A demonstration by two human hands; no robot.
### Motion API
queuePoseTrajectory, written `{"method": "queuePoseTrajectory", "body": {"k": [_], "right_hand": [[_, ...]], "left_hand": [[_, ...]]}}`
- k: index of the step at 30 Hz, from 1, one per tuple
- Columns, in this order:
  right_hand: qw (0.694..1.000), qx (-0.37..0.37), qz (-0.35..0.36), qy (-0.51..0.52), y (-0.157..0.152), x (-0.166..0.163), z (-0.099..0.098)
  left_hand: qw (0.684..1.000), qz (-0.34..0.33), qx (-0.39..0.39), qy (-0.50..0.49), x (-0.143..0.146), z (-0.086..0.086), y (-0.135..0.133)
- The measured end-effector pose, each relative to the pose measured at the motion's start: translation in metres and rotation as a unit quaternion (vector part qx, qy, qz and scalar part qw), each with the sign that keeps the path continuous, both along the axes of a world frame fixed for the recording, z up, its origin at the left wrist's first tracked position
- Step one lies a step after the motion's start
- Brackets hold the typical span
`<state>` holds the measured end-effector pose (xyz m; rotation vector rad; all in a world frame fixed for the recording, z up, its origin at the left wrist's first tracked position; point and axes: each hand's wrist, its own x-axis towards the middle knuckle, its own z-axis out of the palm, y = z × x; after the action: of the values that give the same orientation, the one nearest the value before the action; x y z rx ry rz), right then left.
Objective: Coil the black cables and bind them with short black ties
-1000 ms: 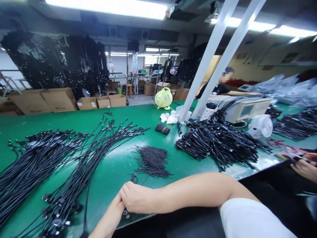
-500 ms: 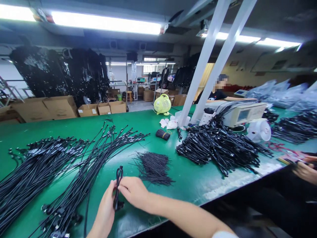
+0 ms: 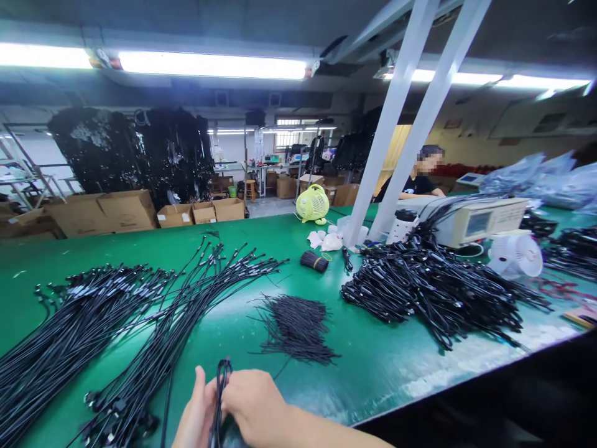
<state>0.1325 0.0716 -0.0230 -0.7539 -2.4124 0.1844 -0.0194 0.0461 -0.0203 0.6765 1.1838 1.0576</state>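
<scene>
A folded black cable [image 3: 222, 374] stands roughly upright between my hands near the table's front edge, its loop pointing up. My left hand [image 3: 198, 414] supports it from the left, thumb raised and apart, with the other fingers partly hidden behind it. Curled around the cable from the right is my right hand [image 3: 255, 398], its fingertips out of sight. Beyond my hands lies a loose pile of thin black ties [image 3: 301, 326]. Long straight black cables [image 3: 163, 336] spread out to the left, their plugs towards me.
A heap of folded black cables [image 3: 420, 289] lies to the right, before a boxy instrument [image 3: 485, 221] and a white fan [image 3: 515, 255]. Farther back are a banded tie bundle [image 3: 314, 261], a green fan [image 3: 312, 203] and white posts [image 3: 385, 124]. Across the table a person [image 3: 417, 180] is present.
My hands and the cable appear lower in view, and the scene has shifted. My left thumb has lifted away from the cable. Another person's hands at the right have left view.
</scene>
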Motion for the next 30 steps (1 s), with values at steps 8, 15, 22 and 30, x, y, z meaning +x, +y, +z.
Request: {"method": "queuePoseTrajectory", "body": {"k": [8, 15, 22, 30], "right_hand": [[0.987, 0.068, -0.143, -0.023, 0.011, 0.015, 0.015], [0.979, 0.029, -0.198, 0.037, 0.002, 0.009, 0.019], [0.934, -0.245, -0.134, 0.224, -0.007, 0.007, 0.014], [0.934, -0.238, -0.142, 0.227, -0.017, 0.008, 0.001]], "left_hand": [[0.965, 0.086, 0.182, 0.171, 0.005, 0.015, -0.014], [0.991, 0.005, 0.129, -0.036, 0.028, 0.013, -0.025], [0.98, 0.012, 0.174, 0.091, 0.039, 0.005, -0.033], [0.97, -0.116, 0.177, 0.118, 0.047, 0.005, -0.028]]}}
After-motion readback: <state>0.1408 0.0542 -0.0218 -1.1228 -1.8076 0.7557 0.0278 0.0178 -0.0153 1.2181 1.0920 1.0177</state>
